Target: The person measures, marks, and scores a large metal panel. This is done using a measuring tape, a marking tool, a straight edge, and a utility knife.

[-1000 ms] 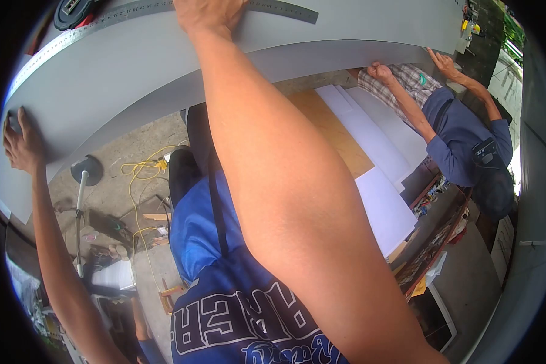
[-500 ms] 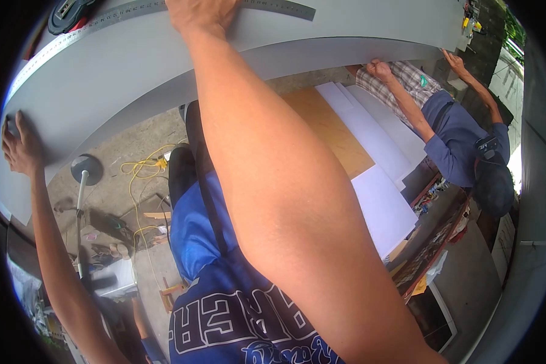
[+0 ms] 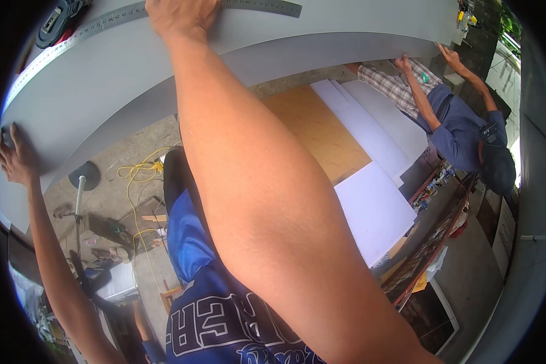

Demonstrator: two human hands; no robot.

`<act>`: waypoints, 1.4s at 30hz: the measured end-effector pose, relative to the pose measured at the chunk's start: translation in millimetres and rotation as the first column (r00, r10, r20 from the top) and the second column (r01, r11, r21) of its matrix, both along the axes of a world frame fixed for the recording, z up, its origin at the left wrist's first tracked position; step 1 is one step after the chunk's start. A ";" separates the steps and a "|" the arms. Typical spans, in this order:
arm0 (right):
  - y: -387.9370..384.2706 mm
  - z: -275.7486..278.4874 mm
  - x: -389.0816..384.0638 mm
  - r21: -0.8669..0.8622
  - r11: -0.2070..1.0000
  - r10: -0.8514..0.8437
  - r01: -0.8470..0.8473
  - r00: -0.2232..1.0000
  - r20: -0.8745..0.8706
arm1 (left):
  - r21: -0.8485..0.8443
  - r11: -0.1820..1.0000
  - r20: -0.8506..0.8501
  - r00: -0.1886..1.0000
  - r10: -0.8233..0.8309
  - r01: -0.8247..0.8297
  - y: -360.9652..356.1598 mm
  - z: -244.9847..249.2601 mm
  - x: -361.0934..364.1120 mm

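Observation:
A long grey sheet (image 3: 106, 73) stretches across the top of the view, its near edge curved by the lens. My left hand (image 3: 18, 161) is at the sheet's left end, thumb on the face and fingers curled at the edge. A long steel ruler (image 3: 112, 23) lies on the sheet. Over the ruler is my right hand (image 3: 185, 15), cut off by the frame's top, so its fingertips are hidden. Beyond the ruler's left part lies a black and red tool (image 3: 59, 23), partly cropped. My right forearm crosses the middle of the view.
On the right, a co-worker (image 3: 452, 121) in a blue shirt has both hands at the sheet's near edge. Below it are a brown board (image 3: 321, 130) and white panels (image 3: 376, 212). A yellow cord (image 3: 141, 173) and a round-based stand (image 3: 84, 176) are on the floor.
The co-worker's nearer hand has shifted right along the sheet's edge, its fingers now raised. My view has shifted slightly; my hands keep their places on the sheet and ruler.

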State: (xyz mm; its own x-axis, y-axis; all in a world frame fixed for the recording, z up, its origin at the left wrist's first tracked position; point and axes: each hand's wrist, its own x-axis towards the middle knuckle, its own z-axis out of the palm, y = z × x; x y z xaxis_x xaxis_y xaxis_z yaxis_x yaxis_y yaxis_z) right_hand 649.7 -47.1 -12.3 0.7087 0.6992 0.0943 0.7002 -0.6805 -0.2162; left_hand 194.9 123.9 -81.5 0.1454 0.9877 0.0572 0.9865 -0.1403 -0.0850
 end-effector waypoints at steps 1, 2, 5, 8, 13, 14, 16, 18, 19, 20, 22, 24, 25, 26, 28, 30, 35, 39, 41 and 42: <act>1.3 1.2 1.7 -0.010 1.000 0.002 -0.002 1.000 -0.019 | 0.000 1.000 0.002 1.000 -0.003 0.003 0.2 0.5 1.8; 1.5 1.2 1.2 -0.018 1.000 0.004 -0.005 0.999 -0.037 | 0.002 1.000 0.034 0.999 0.003 -0.003 0.3 -0.7 2.5; -0.2 1.4 -0.3 -0.048 0.999 -0.004 0.002 0.999 -0.048 | 0.010 1.000 0.022 1.000 0.003 -0.004 -2.1 -1.2 0.0; -6.7 2.7 -2.4 -0.087 0.996 -0.002 -0.007 0.995 -0.096 | 0.044 0.999 0.039 0.999 -0.021 0.019 -9.5 -5.9 7.2; -9.7 -2.8 -1.7 0.025 0.999 -0.027 0.031 0.990 -0.142 | 0.142 0.987 0.143 0.985 -0.100 0.080 -31.0 39.1 58.7; -11.6 -3.1 -0.5 0.006 0.999 -0.033 0.035 0.987 -0.154 | 0.099 0.995 0.099 0.995 -0.015 0.005 -39.1 50.6 71.5; -13.4 10.1 -0.6 -0.044 0.998 -0.043 0.035 0.982 -0.184 | 0.077 0.997 0.133 0.991 -0.021 0.011 -47.0 62.1 79.0; -12.0 14.7 2.2 -0.055 0.998 -0.046 0.035 0.976 -0.212 | 0.078 0.997 0.105 0.994 -0.007 -0.001 -47.2 61.7 78.9; -10.6 13.0 -1.5 -0.075 0.996 -0.055 0.039 0.970 -0.235 | 0.059 0.998 0.109 0.994 0.004 -0.011 -45.7 63.8 82.4; -12.7 14.4 -2.7 -0.072 0.997 -0.053 0.037 0.971 -0.234 | 0.061 0.998 0.125 0.992 -0.006 -0.001 -46.7 65.5 84.1; -12.3 14.5 -2.7 -0.066 0.997 -0.055 0.041 0.971 -0.233 | 0.104 0.994 0.079 0.996 -0.035 0.026 -44.1 60.1 80.1; -12.4 16.7 -2.4 -0.056 0.997 -0.065 0.052 0.966 -0.250 | 0.101 0.994 0.097 0.995 -0.037 0.027 -45.6 65.9 85.1; -12.5 15.8 -2.2 -0.052 0.997 -0.066 0.055 0.963 -0.261 | 0.100 0.994 0.101 0.994 -0.044 0.034 -45.8 67.6 87.0; -12.3 14.1 -2.2 -0.040 0.997 -0.069 0.061 0.967 -0.244 | 0.100 0.994 0.083 0.996 -0.042 0.033 -46.1 69.0 89.3; -12.8 14.1 -2.0 -0.040 0.997 -0.069 0.061 0.969 -0.237 | 0.099 0.995 0.039 0.999 -0.031 0.027 -47.1 70.7 91.1; -13.6 14.7 -2.0 -0.053 0.997 -0.067 0.056 0.969 -0.237 | 0.091 0.996 0.052 0.998 -0.029 0.024 -46.8 69.8 90.7; -13.8 17.1 -1.5 -0.071 0.996 -0.074 0.058 0.965 -0.251 | 0.063 0.998 0.101 0.995 0.003 -0.009 -49.7 76.0 94.9; -13.8 18.4 -1.0 -0.080 0.995 -0.077 0.057 0.961 -0.264 | 0.109 0.993 0.081 0.995 -0.052 0.043 -48.5 72.2 90.0; -13.9 17.1 -1.3 -0.081 0.995 -0.078 0.059 0.964 -0.254 | 0.111 0.993 0.088 0.995 -0.053 0.044 -45.5 64.2 84.7; -14.2 17.4 -1.5 -0.081 0.995 -0.078 0.060 0.964 -0.254 | 0.111 0.993 0.089 0.995 -0.053 0.043 -45.1 65.0 84.0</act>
